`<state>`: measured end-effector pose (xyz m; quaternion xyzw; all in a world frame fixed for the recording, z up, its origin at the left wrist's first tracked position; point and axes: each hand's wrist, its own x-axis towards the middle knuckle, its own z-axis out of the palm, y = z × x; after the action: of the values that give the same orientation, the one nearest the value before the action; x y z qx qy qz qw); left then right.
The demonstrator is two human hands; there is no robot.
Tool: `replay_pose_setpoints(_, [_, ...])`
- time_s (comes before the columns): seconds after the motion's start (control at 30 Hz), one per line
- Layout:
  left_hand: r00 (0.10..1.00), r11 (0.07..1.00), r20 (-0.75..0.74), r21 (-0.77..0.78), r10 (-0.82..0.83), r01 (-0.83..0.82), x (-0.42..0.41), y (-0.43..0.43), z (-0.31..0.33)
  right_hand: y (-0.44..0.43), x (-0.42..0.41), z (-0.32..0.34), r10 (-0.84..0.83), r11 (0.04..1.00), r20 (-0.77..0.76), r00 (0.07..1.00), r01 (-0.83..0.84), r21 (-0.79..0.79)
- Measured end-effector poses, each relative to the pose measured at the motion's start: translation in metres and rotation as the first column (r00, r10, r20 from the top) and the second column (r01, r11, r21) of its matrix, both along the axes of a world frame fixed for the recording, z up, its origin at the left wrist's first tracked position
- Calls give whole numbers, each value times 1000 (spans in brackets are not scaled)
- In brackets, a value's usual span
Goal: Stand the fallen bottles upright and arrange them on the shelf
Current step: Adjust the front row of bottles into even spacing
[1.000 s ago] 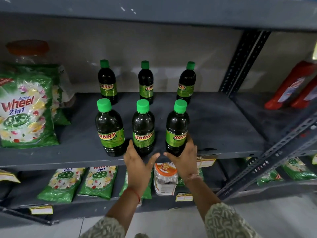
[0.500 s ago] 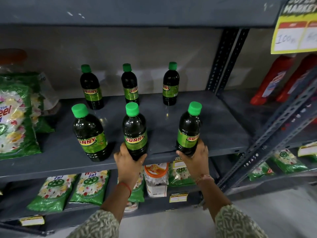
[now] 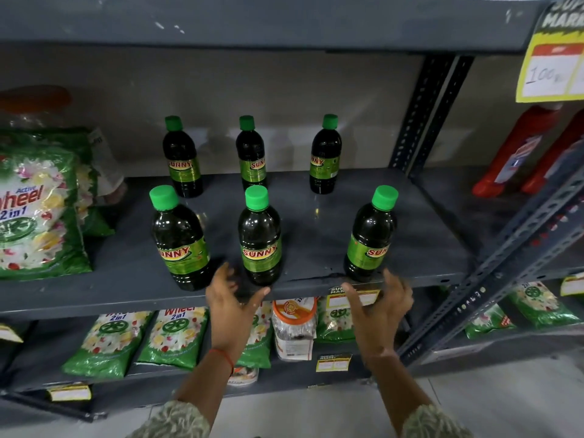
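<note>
Several dark bottles with green caps and green SUNNY labels stand upright on the grey shelf [image 3: 316,222]. The front row has a left bottle [image 3: 180,245], a middle bottle [image 3: 260,238] and a right bottle [image 3: 369,238]. Three more stand behind: back left bottle [image 3: 181,159], back middle bottle [image 3: 251,154], back right bottle [image 3: 325,156]. My left hand [image 3: 230,305] hovers open just below the middle front bottle, apart from it. My right hand [image 3: 379,308] is open just below the right front bottle, fingers spread, holding nothing.
Green detergent bags [image 3: 34,210] lean at the shelf's left end. A slotted metal upright [image 3: 423,115] and a diagonal brace [image 3: 505,260] bound the right side. Red bottles [image 3: 518,153] stand beyond. The lower shelf holds more green bags [image 3: 107,343] and a jar [image 3: 294,327].
Both hands let go of the middle and right front bottles and drew back toward me. The right front bottle now stands farther right, spaced from the middle one.
</note>
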<state>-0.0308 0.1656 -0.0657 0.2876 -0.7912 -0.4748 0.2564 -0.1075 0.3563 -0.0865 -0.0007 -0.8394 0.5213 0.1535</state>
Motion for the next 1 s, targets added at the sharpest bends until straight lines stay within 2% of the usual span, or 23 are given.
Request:
replay_pose_setpoints(0.03, [997, 998, -45, -20, 66, -67, 10, -1, 0, -9, 16, -3, 17, 999, -64, 998, -15, 31])
replay_pose_setpoints(0.1, [970, 975, -135, -60, 204, -213, 25, -11, 1, -33, 38, -5, 153, 985, -123, 981, -141, 102])
replay_pose_setpoints(0.17, [954, 956, -108, -68, 279, -287, 26, -32, 0, -58, 39, 5, 325, 942, -42, 945, -320, 103])
replay_pose_setpoints(0.23, [964, 962, 14, -61, 267, -266, 18, -58, -1, -80, 24, 19, 472, 880, 104, 875, -475, 3])
replay_pose_setpoints(0.33, [975, 978, 86, -71, 202, -197, 9, -77, 2, -106, -4, 27, 570, 820, 229, 789, -561, -109])
replay_pose_setpoints(0.4, [974, 977, 102, -87, 204, -196, 8, -83, 4, -117, -12, 24, 573, 815, 262, 776, -575, -79])
replay_pose_setpoints(0.53, [976, 976, 95, -112, 196, -185, 13, -96, 2, -126, -11, 20, 512, 844, 249, 822, -536, 34])
replay_pose_setpoints(0.73, [968, 970, 94, -94, 234, -225, 26, -120, -1, -126, -6, 21, 502, 843, 233, 833, -532, 83])
replay_pose_setpoints(1.0, [979, 984, 132, -108, 153, -139, 36, -124, 1, -125, -2, 24, 494, 833, 271, 826, -539, 127])
